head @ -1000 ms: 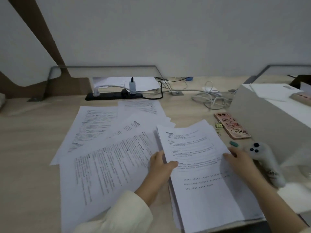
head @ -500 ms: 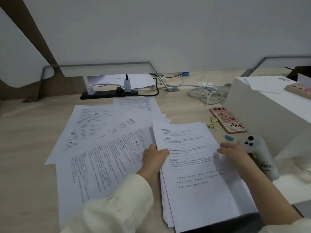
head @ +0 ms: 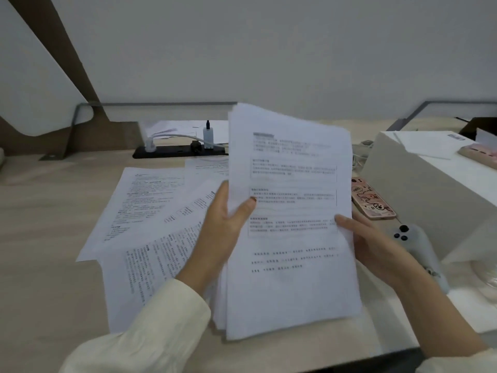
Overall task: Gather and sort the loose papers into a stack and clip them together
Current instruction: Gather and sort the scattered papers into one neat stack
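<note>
Just left of the pink phone (head: pixel 372 199), the left hand (head: pixel 226 224) and right hand (head: pixel 376 251) hold the paper stack (head: pixel 290 292) tilted up, fingers pinching its side edges. Its bottom edges fan unevenly, so a slack pinch could spill sheets onto the loose pages (head: pixel 150 211) farther left.

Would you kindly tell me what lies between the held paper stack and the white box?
In the head view, a pink-cased phone lies flat on the desk between the stack and the white box, with a pale gadget nearer.
</note>
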Motion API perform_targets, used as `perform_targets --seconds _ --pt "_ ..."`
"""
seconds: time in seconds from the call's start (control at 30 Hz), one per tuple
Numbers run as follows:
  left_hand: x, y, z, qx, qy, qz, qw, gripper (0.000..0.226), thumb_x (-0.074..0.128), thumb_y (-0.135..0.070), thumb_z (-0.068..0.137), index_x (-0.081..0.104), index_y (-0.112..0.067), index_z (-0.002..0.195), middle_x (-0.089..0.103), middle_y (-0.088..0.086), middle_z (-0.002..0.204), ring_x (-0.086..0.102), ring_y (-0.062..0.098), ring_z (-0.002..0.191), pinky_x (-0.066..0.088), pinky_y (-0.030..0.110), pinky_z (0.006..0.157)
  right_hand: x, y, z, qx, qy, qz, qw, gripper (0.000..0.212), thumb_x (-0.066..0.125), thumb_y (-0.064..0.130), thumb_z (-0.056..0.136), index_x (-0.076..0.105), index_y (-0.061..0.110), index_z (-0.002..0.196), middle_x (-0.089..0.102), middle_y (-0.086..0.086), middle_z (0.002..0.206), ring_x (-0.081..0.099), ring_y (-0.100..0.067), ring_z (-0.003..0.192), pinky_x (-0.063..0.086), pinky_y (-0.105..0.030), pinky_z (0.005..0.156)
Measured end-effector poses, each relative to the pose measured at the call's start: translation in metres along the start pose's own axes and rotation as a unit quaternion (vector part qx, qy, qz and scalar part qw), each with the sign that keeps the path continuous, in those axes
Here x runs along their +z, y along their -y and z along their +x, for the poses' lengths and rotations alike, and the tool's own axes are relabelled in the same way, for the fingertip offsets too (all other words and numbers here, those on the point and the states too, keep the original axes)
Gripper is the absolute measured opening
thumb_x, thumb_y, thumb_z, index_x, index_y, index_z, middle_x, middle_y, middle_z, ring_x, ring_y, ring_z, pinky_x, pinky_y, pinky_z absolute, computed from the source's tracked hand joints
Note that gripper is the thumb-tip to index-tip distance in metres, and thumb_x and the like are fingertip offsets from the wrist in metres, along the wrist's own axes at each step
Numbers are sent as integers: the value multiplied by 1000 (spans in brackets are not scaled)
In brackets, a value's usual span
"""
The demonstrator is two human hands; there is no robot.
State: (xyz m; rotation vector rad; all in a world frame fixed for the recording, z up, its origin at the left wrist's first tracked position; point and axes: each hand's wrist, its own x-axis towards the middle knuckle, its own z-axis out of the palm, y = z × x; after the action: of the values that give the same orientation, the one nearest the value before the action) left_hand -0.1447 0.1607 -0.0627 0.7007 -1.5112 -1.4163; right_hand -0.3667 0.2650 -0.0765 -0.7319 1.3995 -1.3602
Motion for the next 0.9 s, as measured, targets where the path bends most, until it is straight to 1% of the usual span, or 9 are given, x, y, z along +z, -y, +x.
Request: perform_targets --seconds 0.1,0.23,0.3,0.4,0.53,0.6,0.7,0.8,0.9 --pt "-22 -32 0 83 -25 -24 996 28 53 -7 90 57 -24 111 71 -9 106 67 11 102 55 27 83 39 23 0 -85 45 24 995 45 58 17 79 57 20 123 71 -1 114 68 -22 101 59 -30 78" --pt "-64 -51 -5 145 -96 -48 984 30 66 -18 82 58 -25 110 72 -14 101 67 8 98 55 22 77 89 42 -1 -192 61 48 978 35 59 17 76 65 16 111 73 -2 108 70 -20 97 58 -29 75" --pt "-82 -44 -11 110 -121 -63 985 39 73 -27 71 63 -25 108 73 -12 102 67 13 100 56 27 80 104 35 2 -186 83 -20 979 33 60 19 76 66 17 108 73 0 109 69 -19 98 57 -32 82" --pt "-94 -22 -26 23 -132 -54 990 29 77 -17 68 68 -28 94 75 -15 89 69 15 95 57 21 71 121 13 7 -109 110 -139 978 26 66 19 79 69 28 103 73 7 109 69 -12 100 53 -37 93" --pt "-94 -24 -31 21 -122 -40 991 21 67 -15 74 69 -29 90 75 -18 85 71 5 85 54 15 63 133 15 10 -119 58 -98 986 26 66 19 79 71 21 104 74 0 105 70 -20 96 53 -45 91" --pt "-97 -30 -29 27 -125 -54 990 20 68 -18 71 69 -29 87 75 -16 84 71 4 80 55 16 62 134 19 9 -140 55 -56 987 30 64 20 78 69 18 107 74 -2 105 70 -23 96 55 -42 86" --pt "-101 -17 -31 -25 -111 -46 992 16 67 -16 78 68 -30 85 75 -18 78 71 3 76 55 17 62 140 5 4 -129 75 -39 988 27 60 17 82 68 23 107 73 1 108 69 -20 99 57 -37 85" --pt "-102 3 -36 -88 -100 -20 991 14 63 -20 85 64 -34 84 72 -24 69 68 -5 68 53 12 61 151 -12 2 -107 52 -40 992 27 60 19 83 68 27 107 73 3 108 70 -18 98 53 -41 90" --pt "-108 3 -31 -89 -125 -23 988 12 62 -22 86 63 -33 82 71 -22 66 67 -6 64 53 11 59 163 -10 6 -118 28 -46 992 25 59 19 85 67 23 109 74 2 104 71 -18 95 55 -41 87"
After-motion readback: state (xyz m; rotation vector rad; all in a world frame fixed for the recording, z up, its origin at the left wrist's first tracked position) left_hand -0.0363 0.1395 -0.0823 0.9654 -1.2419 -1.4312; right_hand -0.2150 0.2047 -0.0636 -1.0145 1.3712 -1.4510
